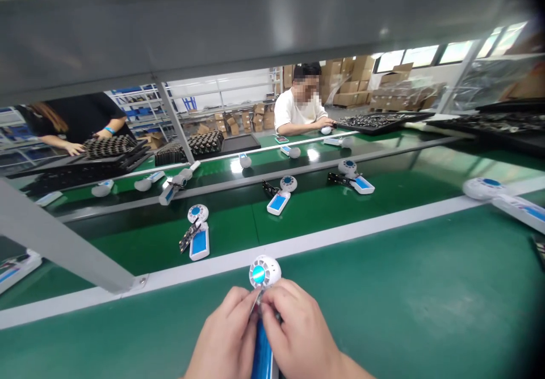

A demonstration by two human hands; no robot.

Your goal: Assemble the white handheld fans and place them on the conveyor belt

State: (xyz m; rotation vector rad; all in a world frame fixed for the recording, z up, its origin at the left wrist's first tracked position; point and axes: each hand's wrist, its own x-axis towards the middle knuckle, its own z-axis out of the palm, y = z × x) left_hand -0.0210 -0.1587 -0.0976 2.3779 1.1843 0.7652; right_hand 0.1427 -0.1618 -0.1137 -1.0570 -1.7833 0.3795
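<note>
1. Left hand (227, 333): mine, low in the middle of the view. The fingers are curled and the thumb and forefinger are closed in a pinch on the neck of the white plastic handheld unit (264, 274).
2. Right hand (293, 333): mine, pressed against the left, its fingertips pinching the same neck. I judge the double pinch is there to steady a small part.
3. White plastic handheld unit: round slotted head with a blue centre, and a blue-faced handle running back between my wrists. It lies flat on the green bench mat (426, 299), head pointing away, which keeps the neck under my fingertips.
4. Thin grey strip (257, 301): caught between my fingertips; too small to identify.
5. White edge stripe (361, 232): separates my mat from the dark green conveyor belt (323, 211).
6. Matching white-and-blue units on the belt (198, 237) (279, 197) (355, 181): spaced apart, each with a small dark part beside it.
7. Grey metal frame strut (63, 242): slants down to the stripe on my left.
8. Person in a white shirt (298, 112): seated across the belt by black parts trays (383, 120).
9. Person in a black top (76, 120): far left, hands on another tray.
</note>
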